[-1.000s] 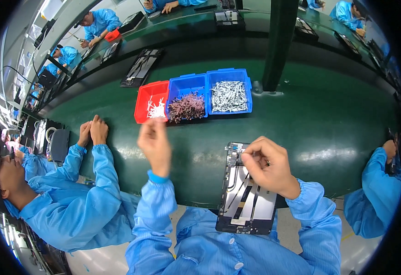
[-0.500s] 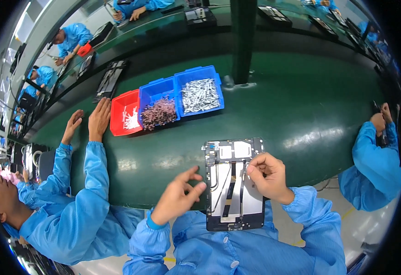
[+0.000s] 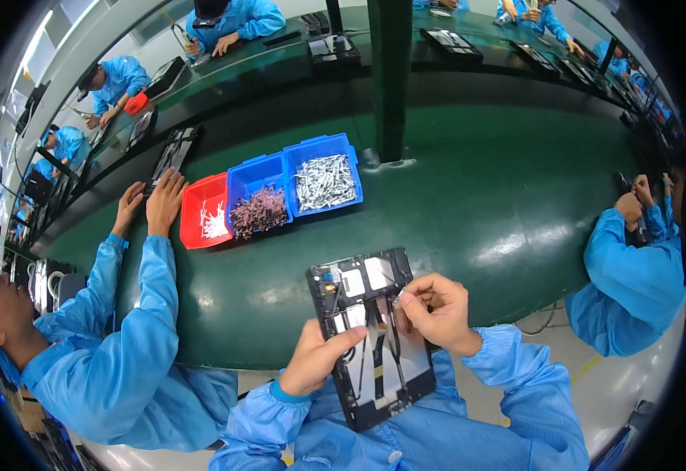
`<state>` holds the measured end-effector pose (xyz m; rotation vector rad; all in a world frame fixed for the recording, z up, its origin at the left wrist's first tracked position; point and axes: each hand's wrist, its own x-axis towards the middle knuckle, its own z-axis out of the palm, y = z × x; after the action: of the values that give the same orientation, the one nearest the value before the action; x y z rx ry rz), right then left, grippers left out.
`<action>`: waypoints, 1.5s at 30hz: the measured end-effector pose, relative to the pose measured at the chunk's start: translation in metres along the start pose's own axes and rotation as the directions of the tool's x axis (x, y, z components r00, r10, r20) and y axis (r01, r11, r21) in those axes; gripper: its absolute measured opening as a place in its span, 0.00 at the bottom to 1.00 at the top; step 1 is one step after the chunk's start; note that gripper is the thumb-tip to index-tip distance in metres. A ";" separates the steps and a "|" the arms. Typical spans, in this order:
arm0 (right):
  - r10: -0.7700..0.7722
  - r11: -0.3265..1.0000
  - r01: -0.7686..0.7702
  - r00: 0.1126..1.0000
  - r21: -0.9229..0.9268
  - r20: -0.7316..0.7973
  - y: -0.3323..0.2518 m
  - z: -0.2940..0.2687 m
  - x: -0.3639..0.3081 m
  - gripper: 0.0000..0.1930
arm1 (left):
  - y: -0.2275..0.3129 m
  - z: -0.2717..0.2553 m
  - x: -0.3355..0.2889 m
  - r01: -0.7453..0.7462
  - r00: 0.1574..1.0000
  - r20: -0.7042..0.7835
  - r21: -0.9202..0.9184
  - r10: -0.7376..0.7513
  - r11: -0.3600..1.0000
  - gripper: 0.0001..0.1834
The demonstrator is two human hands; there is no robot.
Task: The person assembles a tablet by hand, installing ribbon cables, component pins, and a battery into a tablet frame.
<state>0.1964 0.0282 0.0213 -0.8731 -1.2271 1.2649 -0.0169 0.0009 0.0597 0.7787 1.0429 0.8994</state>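
Observation:
An opened tablet (image 3: pixel 411 363), its circuit board, dark cables and pale inner panel exposed, tilts over the near table edge in front of me. Its left edge sits in my left hand (image 3: pixel 315 357), the thumb lying across the inside. My right hand (image 3: pixel 439 314) is at the tablet's upper right, thumb and forefinger pinched together. A tiny pale bit shows at those fingertips, too small to name. Beyond the tablet stand a red bin (image 3: pixel 204 187) with white strips, a blue bin (image 3: pixel 250 174) with brownish-pink small parts, and another blue bin (image 3: pixel 311 149) with silvery-white pieces.
A green post (image 3: pixel 390 86) rises from the green table (image 3: pixel 468 212) behind the bins. At left, a co-worker's hands (image 3: pixel 162 200) reach to another opened tablet (image 3: pixel 174 153). Another co-worker's hands (image 3: pixel 633 200) work at right. More tablets lie along the dark far strip.
My left hand has closed on the tablet's left edge, where it was apart before. The tablet has tilted and turned, its top shifting left. My right hand has moved slightly left, still pinched.

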 end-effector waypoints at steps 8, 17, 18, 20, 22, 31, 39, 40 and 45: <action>-0.122 0.970 0.073 0.972 0.233 0.202 -0.106 0.027 0.042 0.03 | 0.028 0.009 -0.012 -0.670 0.587 -0.142 0.467 0.797 0.577 0.07; -0.147 0.965 0.025 0.875 0.261 0.462 -0.119 0.071 0.059 0.02 | -0.003 -0.026 0.020 -0.596 0.433 0.064 0.768 0.899 0.233 0.16; -0.098 0.965 -0.030 0.880 0.260 0.465 -0.118 0.072 0.057 0.02 | 0.000 -0.022 0.019 -0.584 0.415 0.062 0.783 0.908 0.213 0.15; -0.098 0.967 -0.023 0.887 0.256 0.450 -0.115 0.075 0.055 0.02 | 0.002 -0.016 0.018 -0.572 0.394 0.061 0.797 0.917 0.193 0.15; -0.101 0.967 -0.016 0.893 0.255 0.438 -0.112 0.078 0.052 0.03 | 0.000 -0.017 0.018 -0.569 0.393 0.062 0.800 0.917 0.190 0.14; -0.094 0.968 -0.015 0.902 0.250 0.421 -0.113 0.079 0.050 0.05 | -0.001 -0.017 0.016 -0.553 0.366 0.075 0.819 0.928 0.152 0.14; -0.145 0.978 0.060 0.882 0.198 0.449 -0.110 0.077 0.054 0.03 | -0.008 -0.020 0.022 -0.503 0.378 0.028 0.845 0.925 0.180 0.13; -0.144 0.978 0.059 0.883 0.198 0.447 -0.111 0.077 0.055 0.03 | -0.007 -0.020 0.023 -0.487 0.380 0.020 0.854 0.925 0.182 0.13; -0.130 0.978 0.040 0.884 0.206 0.449 -0.109 0.076 0.057 0.03 | 0.000 -0.017 0.019 -0.518 0.355 0.070 0.845 0.932 0.134 0.14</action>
<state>0.1393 0.0558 0.1505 -0.3781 -1.4640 1.5426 -0.0282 0.0194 0.0470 2.0925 1.5341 1.6586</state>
